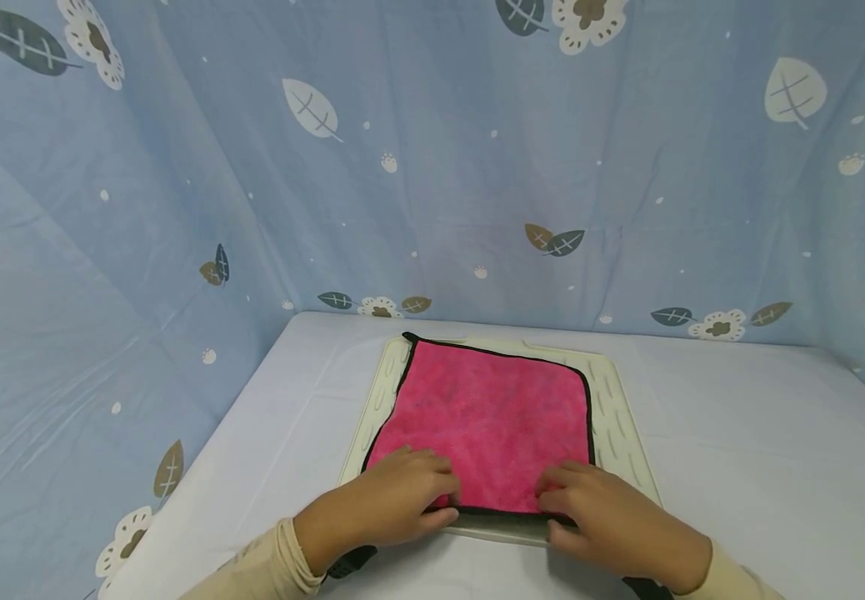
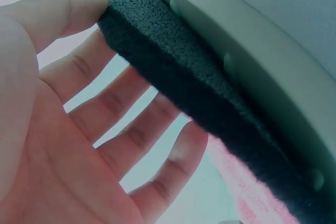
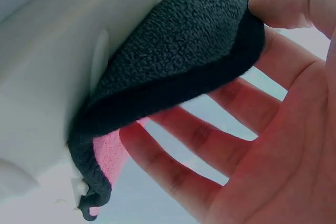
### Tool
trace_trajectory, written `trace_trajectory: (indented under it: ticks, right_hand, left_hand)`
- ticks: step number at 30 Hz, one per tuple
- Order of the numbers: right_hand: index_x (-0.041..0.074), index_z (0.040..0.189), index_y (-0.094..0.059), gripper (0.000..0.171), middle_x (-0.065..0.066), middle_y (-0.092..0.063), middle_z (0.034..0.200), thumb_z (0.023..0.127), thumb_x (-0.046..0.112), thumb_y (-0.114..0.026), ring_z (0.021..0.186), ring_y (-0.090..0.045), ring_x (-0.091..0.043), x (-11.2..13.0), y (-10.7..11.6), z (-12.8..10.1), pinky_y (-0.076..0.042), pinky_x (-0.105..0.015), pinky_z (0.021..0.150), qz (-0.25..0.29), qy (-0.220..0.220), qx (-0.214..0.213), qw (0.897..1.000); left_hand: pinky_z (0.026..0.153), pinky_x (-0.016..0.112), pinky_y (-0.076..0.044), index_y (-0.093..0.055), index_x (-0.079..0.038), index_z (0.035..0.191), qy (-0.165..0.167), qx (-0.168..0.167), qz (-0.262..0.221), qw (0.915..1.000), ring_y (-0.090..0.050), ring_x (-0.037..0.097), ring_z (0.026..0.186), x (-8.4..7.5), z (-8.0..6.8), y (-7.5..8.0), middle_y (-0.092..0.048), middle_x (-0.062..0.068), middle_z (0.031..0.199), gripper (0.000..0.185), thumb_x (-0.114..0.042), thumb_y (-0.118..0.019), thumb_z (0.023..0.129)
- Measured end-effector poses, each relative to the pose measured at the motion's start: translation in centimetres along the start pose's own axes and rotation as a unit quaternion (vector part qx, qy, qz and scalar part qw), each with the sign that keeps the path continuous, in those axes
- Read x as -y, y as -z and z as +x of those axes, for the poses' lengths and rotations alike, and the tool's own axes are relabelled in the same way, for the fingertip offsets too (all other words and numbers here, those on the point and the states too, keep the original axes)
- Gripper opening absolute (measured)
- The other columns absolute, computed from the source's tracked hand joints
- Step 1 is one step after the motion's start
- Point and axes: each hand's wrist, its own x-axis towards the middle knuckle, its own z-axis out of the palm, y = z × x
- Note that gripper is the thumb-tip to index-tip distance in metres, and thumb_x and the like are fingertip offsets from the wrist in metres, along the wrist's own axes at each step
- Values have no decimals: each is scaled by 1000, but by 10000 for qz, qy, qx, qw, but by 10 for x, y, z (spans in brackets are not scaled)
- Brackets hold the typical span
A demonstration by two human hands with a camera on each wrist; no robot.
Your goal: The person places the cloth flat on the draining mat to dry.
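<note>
A pink cloth [image 1: 488, 421] with black edging lies spread over a pale ridged tray [image 1: 612, 408]. My left hand [image 1: 391, 497] pinches its near edge toward the left corner. At the right part of that same edge, my right hand [image 1: 612, 518] pinches the cloth between thumb and fingers. Both wrist views show the edge lifted, with the cloth's dark fuzzy underside [image 2: 163, 40] facing the camera. Thumb on the underside, fingers on the pink side: each hand grips this way. In the right wrist view, the cloth's corner [image 3: 94, 200] hangs folded beside the tray.
The tray stands on a table covered in white cloth [image 1: 747, 450]. Blue curtains [image 1: 440, 192] printed with leaves and flowers rise behind the table and along its left side. Dark straps [image 1: 350, 562] sit at both wrists.
</note>
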Motion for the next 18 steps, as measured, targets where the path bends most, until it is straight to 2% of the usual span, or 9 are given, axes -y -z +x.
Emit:
trace_trajectory:
  ticks: [5,9,18]
  right_hand:
    - [25,78,-70,15,14,-61,91,81,10,-69,84,-53,1,-1,1,0,-52,-25,72,227,163,-28,9996]
    - [25,78,-71,15,18,-53,79,81,10,-70,73,-44,5,-2,1,0,-45,-18,63,415,213,80,9989]
    - [28,75,-67,19,22,-45,68,81,12,-74,63,-36,6,0,0,0,-38,-16,59,667,180,409,9968]
  left_hand:
    - [96,45,-50,-70,-33,93,-46,9,-33,10000,-58,0,97,0,-1,0,-61,-19,94,4,-36,-68,94]
    - [98,50,-50,-72,-35,93,-175,8,12,9998,-59,0,100,1,-2,-1,-61,-20,95,4,-38,-69,94]
    - [102,59,-46,-75,-37,92,-176,109,-173,9996,-58,0,103,1,-3,1,-61,-20,97,4,-37,-71,92]
